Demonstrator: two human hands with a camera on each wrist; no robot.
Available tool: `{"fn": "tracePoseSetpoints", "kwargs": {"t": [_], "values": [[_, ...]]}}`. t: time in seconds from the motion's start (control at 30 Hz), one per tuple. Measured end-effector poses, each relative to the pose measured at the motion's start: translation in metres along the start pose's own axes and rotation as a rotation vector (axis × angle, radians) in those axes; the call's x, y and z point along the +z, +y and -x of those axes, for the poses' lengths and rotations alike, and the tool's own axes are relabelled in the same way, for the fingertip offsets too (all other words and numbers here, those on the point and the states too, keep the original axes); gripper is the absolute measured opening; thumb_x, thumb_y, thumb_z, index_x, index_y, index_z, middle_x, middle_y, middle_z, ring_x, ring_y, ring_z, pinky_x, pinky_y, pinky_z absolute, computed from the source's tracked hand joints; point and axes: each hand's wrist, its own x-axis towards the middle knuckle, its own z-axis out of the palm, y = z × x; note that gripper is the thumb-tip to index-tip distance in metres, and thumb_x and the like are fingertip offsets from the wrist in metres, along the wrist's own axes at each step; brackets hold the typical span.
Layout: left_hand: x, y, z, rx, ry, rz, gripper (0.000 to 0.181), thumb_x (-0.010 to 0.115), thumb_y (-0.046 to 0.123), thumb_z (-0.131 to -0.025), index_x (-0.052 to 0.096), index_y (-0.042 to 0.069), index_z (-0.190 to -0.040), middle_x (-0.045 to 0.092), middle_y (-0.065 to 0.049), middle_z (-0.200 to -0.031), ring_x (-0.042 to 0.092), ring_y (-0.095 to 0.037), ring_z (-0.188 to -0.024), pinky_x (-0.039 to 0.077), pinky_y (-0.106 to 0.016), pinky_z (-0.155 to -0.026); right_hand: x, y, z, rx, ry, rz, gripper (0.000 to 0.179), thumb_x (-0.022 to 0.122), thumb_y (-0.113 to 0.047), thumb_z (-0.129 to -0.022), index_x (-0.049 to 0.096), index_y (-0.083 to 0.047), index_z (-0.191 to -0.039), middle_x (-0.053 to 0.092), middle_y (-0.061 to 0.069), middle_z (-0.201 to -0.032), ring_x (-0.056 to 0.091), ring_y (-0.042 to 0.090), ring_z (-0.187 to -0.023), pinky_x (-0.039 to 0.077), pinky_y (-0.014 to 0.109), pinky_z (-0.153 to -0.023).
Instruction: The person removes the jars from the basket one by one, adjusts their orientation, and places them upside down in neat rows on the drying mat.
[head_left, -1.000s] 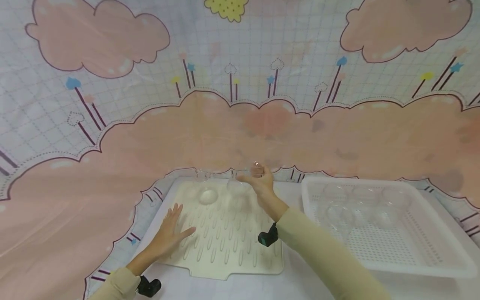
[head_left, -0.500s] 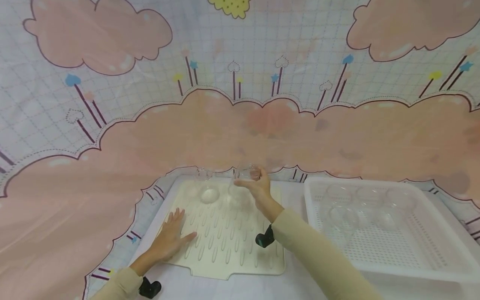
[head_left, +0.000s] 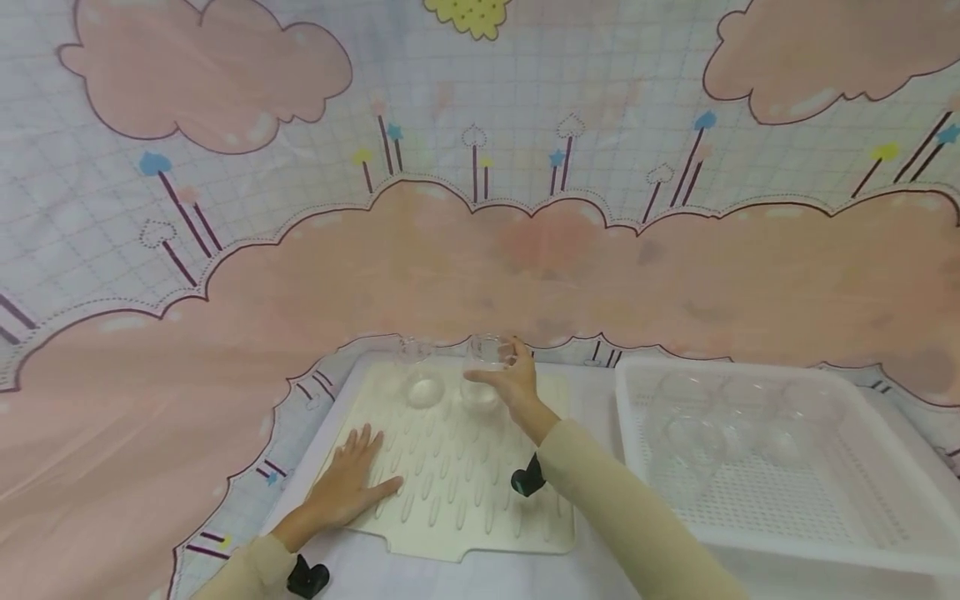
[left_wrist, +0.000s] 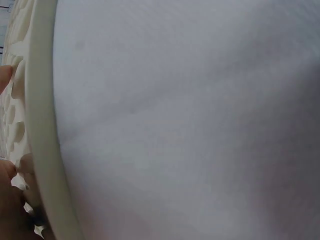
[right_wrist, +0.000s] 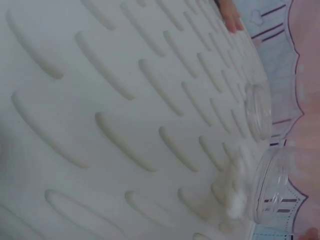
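Note:
My right hand (head_left: 517,383) grips a clear cup (head_left: 483,392) at the back of the cream ridged drying mat (head_left: 442,500), thumb in front and fingers at its right side. Just left of it a second clear cup (head_left: 424,388) stands on the mat. In the right wrist view, the gripped cup (right_wrist: 267,190) and the other cup (right_wrist: 258,112) show at the mat's far edge. My left hand (head_left: 348,479) lies on the mat's left side with its fingers spread and straight. The left wrist view catches only bits of its fingers (left_wrist: 6,170) over the mat's rim (left_wrist: 42,100).
To the right stands a white perforated plastic basket (head_left: 765,533) with several clear cups (head_left: 693,442) toward its back. White cloth (head_left: 600,467) lies under mat and basket. Behind them rises a curtain (head_left: 450,267) with a cloud pattern.
My right hand has brought the cup down and slightly left onto the back of the mat beside the other cup. The left hand keeps its place on the mat.

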Motion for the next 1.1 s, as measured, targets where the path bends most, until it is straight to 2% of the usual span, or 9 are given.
{"fn": "tracePoseSetpoints", "kwargs": {"t": [0.23, 0.63, 0.93, 1.1], "values": [[-0.001, 0.004, 0.001, -0.009, -0.008, -0.039, 0.095, 0.06, 0.058, -0.092, 0.029, -0.008, -0.152, 0.014, -0.031, -0.159, 0.007, -0.052, -0.146, 0.008, -0.068, -0.114, 0.005, 0.006, -0.002, 0.009, -0.019, 0.06, 0.084, 0.094, -0.009, -0.066, 0.052, -0.014, -0.138, 0.052, 0.013, -0.137, 0.047, 0.035, -0.128, 0.046, 0.047, -0.103], [0.003, -0.004, 0.0, 0.004, -0.015, -0.052, 0.096, 0.058, 0.062, -0.092, 0.03, -0.007, -0.152, 0.015, -0.032, -0.159, 0.008, -0.051, -0.146, 0.01, -0.069, -0.113, 0.011, 0.015, -0.006, -0.04, -0.057, 0.114, 0.088, 0.095, -0.009, -0.064, 0.051, -0.011, -0.14, 0.052, 0.014, -0.137, 0.048, 0.036, -0.126, 0.045, 0.049, -0.104], [-0.006, 0.007, 0.001, -0.053, -0.074, -0.051, 0.096, 0.058, 0.061, -0.092, 0.027, -0.006, -0.154, 0.012, -0.03, -0.16, 0.004, -0.049, -0.147, 0.006, -0.066, -0.115, 0.017, 0.016, -0.01, -0.047, -0.114, 0.227, 0.09, 0.094, -0.011, -0.067, 0.047, -0.01, -0.144, 0.048, 0.016, -0.145, 0.043, 0.038, -0.134, 0.04, 0.052, -0.109], [-0.007, 0.008, 0.001, -0.075, -0.102, -0.066, 0.097, 0.055, 0.063, -0.093, 0.023, -0.004, -0.155, 0.009, -0.027, -0.162, 0.0, -0.046, -0.148, 0.004, -0.063, -0.117, 0.017, 0.014, -0.011, -0.047, -0.14, 0.266, 0.091, 0.094, -0.012, -0.067, 0.048, -0.01, -0.145, 0.046, 0.017, -0.147, 0.042, 0.038, -0.135, 0.039, 0.051, -0.109]]}}
